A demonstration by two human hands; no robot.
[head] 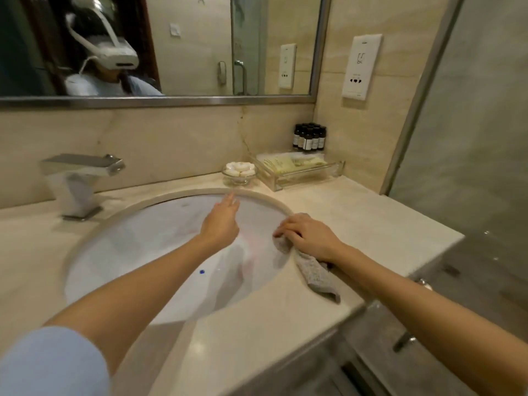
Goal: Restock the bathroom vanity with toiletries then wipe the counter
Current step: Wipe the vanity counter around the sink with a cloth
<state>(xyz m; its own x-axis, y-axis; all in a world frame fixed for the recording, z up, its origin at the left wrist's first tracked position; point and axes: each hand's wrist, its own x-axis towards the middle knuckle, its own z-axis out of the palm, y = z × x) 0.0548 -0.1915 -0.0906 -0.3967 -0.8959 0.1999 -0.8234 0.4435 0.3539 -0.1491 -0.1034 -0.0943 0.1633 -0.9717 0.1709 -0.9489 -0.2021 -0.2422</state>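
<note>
Since the grey cloth (314, 274) lies over the right rim of the sink (171, 200) on the table (357, 224), with our right hand (307, 235) curled over it and pressing down, we judge that the wiping step is in hand. Our left hand (221, 221) reaches across the basin, fingers straight, holding nothing. Beyond it stand the soap dish (240, 171), the clear tray (311, 175) and the dark bottles (310, 137), seemingly stocked. Next we should sweep the cloth along the rim, keeping clear of the dish.
</note>
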